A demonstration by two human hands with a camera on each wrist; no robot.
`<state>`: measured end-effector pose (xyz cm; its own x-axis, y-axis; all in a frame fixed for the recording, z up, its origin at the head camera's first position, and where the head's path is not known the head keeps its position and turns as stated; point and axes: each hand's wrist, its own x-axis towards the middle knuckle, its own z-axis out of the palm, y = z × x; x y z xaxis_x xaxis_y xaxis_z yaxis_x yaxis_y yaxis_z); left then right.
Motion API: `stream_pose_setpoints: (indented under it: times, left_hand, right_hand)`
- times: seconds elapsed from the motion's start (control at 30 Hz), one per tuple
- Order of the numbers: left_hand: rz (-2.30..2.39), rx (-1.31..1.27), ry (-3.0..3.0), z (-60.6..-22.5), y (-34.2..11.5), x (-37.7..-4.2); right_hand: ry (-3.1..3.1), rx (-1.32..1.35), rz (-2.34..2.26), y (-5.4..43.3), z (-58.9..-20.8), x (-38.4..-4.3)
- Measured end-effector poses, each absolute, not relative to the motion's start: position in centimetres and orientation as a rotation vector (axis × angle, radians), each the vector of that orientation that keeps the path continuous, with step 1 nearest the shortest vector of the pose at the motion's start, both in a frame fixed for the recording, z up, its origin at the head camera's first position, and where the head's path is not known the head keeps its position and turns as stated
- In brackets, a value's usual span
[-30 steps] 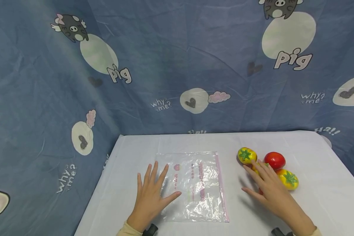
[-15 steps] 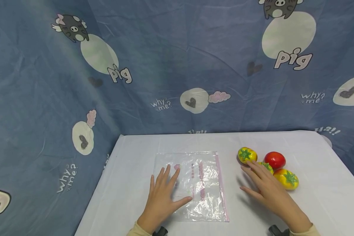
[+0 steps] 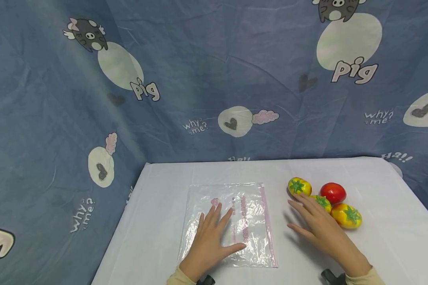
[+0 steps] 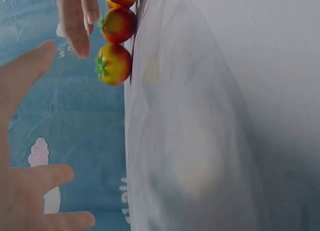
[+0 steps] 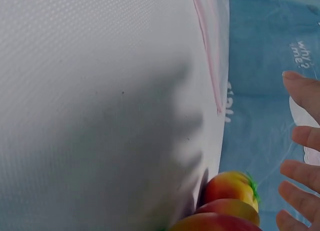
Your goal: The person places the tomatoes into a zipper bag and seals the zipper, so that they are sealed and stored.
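Note:
My left hand, fingers spread, hovers over a clear plastic zip bag with pink print and a pink strip along its right edge. In the left wrist view, spread fingers show above the bag with nothing held. My right hand is held over the table just in front of a cluster of tomato-like fruits, its fingers extended. Two yellow-red fruits with green leafy tops, one at the back and one at the right, flank a red fruit. Another yellow fruit is partly hidden behind the right hand.
A white cloth covers the table. Behind it and to the left hangs a blue curtain with pig prints. The right hand's shadow falls on the cloth beside the fruits.
My left hand has moved right, from the bag's left edge to over its middle. My right hand has shifted slightly left, uncovering more of the fruits. The fruits and bag stay put.

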<state>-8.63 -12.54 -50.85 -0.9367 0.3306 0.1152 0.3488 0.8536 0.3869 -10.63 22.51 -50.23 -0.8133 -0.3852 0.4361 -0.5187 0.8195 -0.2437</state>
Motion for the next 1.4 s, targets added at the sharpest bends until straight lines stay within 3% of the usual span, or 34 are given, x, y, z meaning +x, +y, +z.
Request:
stream_pose_setpoints:
  times: [0.6,1.4]
  left_hand:
    - [-0.691,-0.650,-3.031,-53.7,-11.8,-8.2]
    - [-0.776,-0.689,-3.166,-53.9,-11.6,-9.4]
  right_hand:
    - [-2.678,0.693,0.563,21.2,-51.0,-10.2]
    - [-2.682,0.716,0.594,21.1,-50.6,-11.3]
